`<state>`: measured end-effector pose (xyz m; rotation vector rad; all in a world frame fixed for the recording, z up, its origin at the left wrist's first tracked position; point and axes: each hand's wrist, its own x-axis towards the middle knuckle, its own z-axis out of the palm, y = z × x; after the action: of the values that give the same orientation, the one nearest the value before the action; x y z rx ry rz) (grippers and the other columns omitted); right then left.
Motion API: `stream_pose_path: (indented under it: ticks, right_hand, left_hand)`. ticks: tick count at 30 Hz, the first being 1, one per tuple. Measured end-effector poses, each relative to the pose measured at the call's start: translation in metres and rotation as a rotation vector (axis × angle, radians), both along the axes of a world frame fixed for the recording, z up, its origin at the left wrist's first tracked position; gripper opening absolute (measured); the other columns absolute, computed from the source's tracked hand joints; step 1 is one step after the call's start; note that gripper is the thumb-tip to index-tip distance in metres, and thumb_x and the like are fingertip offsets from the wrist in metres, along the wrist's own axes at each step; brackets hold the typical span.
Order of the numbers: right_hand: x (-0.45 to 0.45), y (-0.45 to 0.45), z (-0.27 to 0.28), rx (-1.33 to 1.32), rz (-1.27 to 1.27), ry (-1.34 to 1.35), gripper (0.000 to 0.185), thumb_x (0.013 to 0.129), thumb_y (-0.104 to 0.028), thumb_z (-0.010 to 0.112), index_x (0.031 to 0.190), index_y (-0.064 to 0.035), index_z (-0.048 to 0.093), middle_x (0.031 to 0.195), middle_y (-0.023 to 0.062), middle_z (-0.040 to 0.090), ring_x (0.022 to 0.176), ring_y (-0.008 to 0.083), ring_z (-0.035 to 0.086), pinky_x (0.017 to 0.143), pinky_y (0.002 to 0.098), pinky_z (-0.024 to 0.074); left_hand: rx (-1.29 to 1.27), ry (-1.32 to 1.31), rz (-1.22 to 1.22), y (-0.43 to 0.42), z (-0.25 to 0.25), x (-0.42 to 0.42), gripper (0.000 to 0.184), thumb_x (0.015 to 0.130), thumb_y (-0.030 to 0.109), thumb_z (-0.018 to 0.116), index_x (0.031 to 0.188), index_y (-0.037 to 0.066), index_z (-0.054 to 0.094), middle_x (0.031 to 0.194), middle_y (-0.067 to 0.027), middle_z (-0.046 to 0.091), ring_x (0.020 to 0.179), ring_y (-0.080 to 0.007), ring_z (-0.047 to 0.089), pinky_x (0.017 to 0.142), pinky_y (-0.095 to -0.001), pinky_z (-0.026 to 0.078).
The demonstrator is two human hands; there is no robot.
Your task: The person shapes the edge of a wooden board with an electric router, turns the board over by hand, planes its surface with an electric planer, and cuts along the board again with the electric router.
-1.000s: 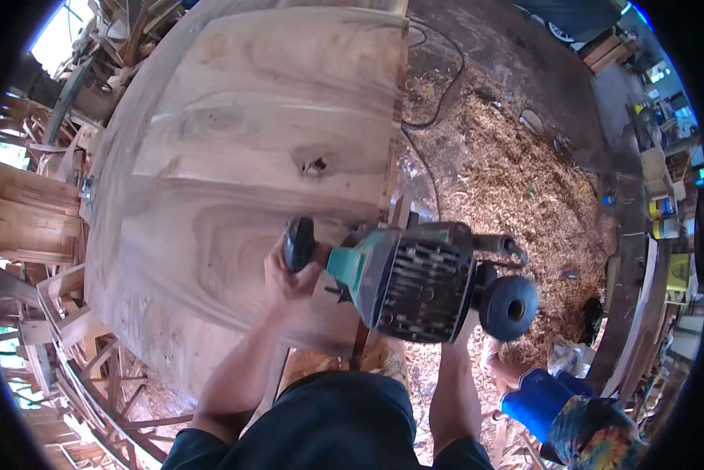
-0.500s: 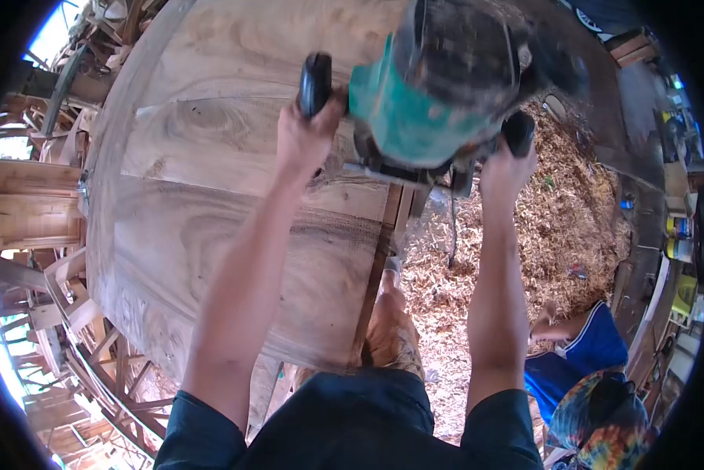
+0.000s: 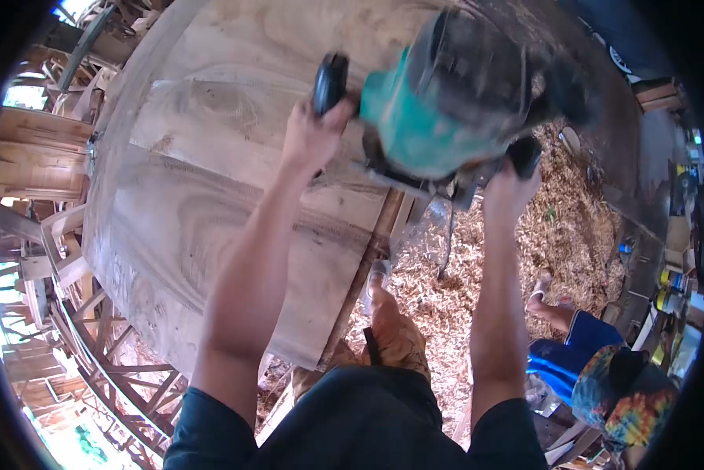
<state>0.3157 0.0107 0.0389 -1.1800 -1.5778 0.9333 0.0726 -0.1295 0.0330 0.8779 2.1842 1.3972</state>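
Observation:
Both of my hands grip a green and black power tool point(image 3: 438, 110), one on each side handle. My left hand point(image 3: 314, 137) is wrapped round the black left handle point(image 3: 331, 82). The black right handle point(image 3: 524, 154) is in my right hand point(image 3: 509, 192). The tool's base is at the right edge of a large wooden panel point(image 3: 234, 188) with visible grain; whether it touches the surface cannot be made out. The top of the tool is blurred.
Wood shavings point(image 3: 571, 235) cover the floor on the right. At the lower right is another person in blue shorts point(image 3: 563, 364) and a multicoloured head covering point(image 3: 626, 388). Wooden pieces point(image 3: 39, 153) are stacked on the left. A dark cable point(image 3: 448, 235) hangs below the tool.
Since a second ago, the tool has moved forward, away from my body, with both arms stretched out. My view has turned slightly, and the other person's leg has shifted.

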Motion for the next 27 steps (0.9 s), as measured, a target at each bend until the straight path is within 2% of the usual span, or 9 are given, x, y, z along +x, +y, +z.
stream_pose_path:
  ticks: [3, 5, 9, 14, 15, 18, 21, 24, 27]
  right_hand:
    - [0.035, -0.049, -0.03, 0.053, -0.039, -0.063, 0.028, 0.09, -0.011, 0.062, 0.114, 0.0036, 0.062, 0.102, 0.0163, 0.063, 0.096, 0.0286, 0.058, 0.09, 0.0405, 0.0422]
    - [0.08, -0.082, -0.07, 0.096, 0.022, -0.188, 0.038, 0.093, -0.017, 0.065, 0.125, 0.0014, 0.058, 0.119, 0.0179, 0.059, 0.113, 0.028, 0.053, 0.102, 0.0395, 0.0373]
    - [0.081, -0.13, -0.056, -0.361, 0.016, 0.388, 0.026, 0.084, -0.016, 0.077, 0.101, -0.0054, 0.062, 0.087, 0.0033, 0.064, 0.079, 0.012, 0.061, 0.075, 0.0282, 0.0511]
    - [0.069, -0.115, -0.027, 0.078, 0.076, -0.016, 0.02, 0.082, -0.007, 0.077, 0.093, -0.007, 0.06, 0.083, 0.0045, 0.064, 0.074, 0.013, 0.061, 0.071, 0.0278, 0.0504]
    - [0.057, -0.115, -0.028, -0.136, -0.015, 0.275, 0.018, 0.083, -0.007, 0.076, 0.094, -0.0065, 0.061, 0.085, 0.0052, 0.065, 0.077, 0.0147, 0.063, 0.073, 0.0285, 0.0507]
    - [0.136, -0.111, -0.14, 0.359, 0.107, -0.909, 0.065, 0.089, -0.015, 0.072, 0.145, -0.0005, 0.044, 0.138, 0.0182, 0.052, 0.123, 0.0256, 0.052, 0.107, 0.0365, 0.0411]
    - [0.07, -0.047, -0.09, 0.785, 0.06, -0.942, 0.069, 0.085, -0.015, 0.074, 0.144, 0.0014, 0.044, 0.138, 0.0202, 0.052, 0.124, 0.0286, 0.051, 0.108, 0.0391, 0.0397]
    - [-0.007, 0.006, -0.038, -0.273, -0.095, 0.379, 0.07, 0.079, -0.013, 0.076, 0.14, 0.0037, 0.047, 0.133, 0.0228, 0.053, 0.12, 0.0322, 0.052, 0.108, 0.0435, 0.037]
    - [-0.038, 0.06, -0.003, -0.125, -0.113, 0.056, 0.05, 0.083, -0.012, 0.07, 0.128, 0.0053, 0.054, 0.115, 0.0167, 0.06, 0.1, 0.0256, 0.059, 0.089, 0.0368, 0.047]
  left_hand:
    - [0.155, -0.321, 0.025, -0.055, 0.006, 0.035, 0.028, 0.092, 0.025, 0.066, 0.102, -0.001, 0.067, 0.077, -0.005, 0.062, 0.072, -0.0121, 0.057, 0.067, -0.0329, 0.048]
    - [0.153, -0.034, 0.034, -0.088, 0.001, 0.05, 0.022, 0.091, 0.02, 0.069, 0.099, 0.0, 0.067, 0.078, -0.0018, 0.063, 0.073, -0.0109, 0.057, 0.069, -0.0298, 0.049]
    - [0.038, -0.291, 0.159, -0.123, 0.017, 0.073, 0.019, 0.089, 0.015, 0.073, 0.097, -0.001, 0.067, 0.084, -0.0041, 0.067, 0.082, -0.0097, 0.062, 0.075, -0.0266, 0.051]
    - [0.237, -0.302, 0.151, -0.111, 0.008, 0.065, 0.016, 0.088, 0.008, 0.072, 0.098, -0.003, 0.066, 0.086, -0.004, 0.068, 0.082, -0.0094, 0.061, 0.075, -0.0261, 0.05]
    - [0.221, -0.295, 0.152, -0.105, 0.002, 0.059, 0.015, 0.088, 0.008, 0.071, 0.098, -0.002, 0.065, 0.084, -0.0009, 0.066, 0.077, -0.0077, 0.059, 0.072, -0.0245, 0.049]
    - [0.189, -0.305, 0.08, -0.075, 0.008, 0.035, 0.015, 0.088, 0.012, 0.071, 0.093, -0.001, 0.065, 0.079, 0.0005, 0.061, 0.07, -0.0071, 0.052, 0.062, -0.025, 0.044]
    - [0.1, -0.172, 0.014, -0.037, 0.003, 0.01, 0.025, 0.087, 0.023, 0.072, 0.089, -0.002, 0.066, 0.068, -0.0013, 0.059, 0.065, -0.0071, 0.051, 0.06, -0.0268, 0.045]
    - [0.121, -0.009, 0.022, 0.018, 0.006, -0.009, 0.032, 0.087, 0.027, 0.072, 0.095, -0.004, 0.068, 0.071, -0.0068, 0.064, 0.068, -0.0117, 0.057, 0.065, -0.0323, 0.05]
    - [0.145, -0.033, -0.03, 0.073, 0.006, -0.037, 0.038, 0.086, 0.033, 0.072, 0.098, -0.003, 0.069, 0.072, -0.0097, 0.065, 0.069, -0.0149, 0.059, 0.068, -0.0343, 0.051]
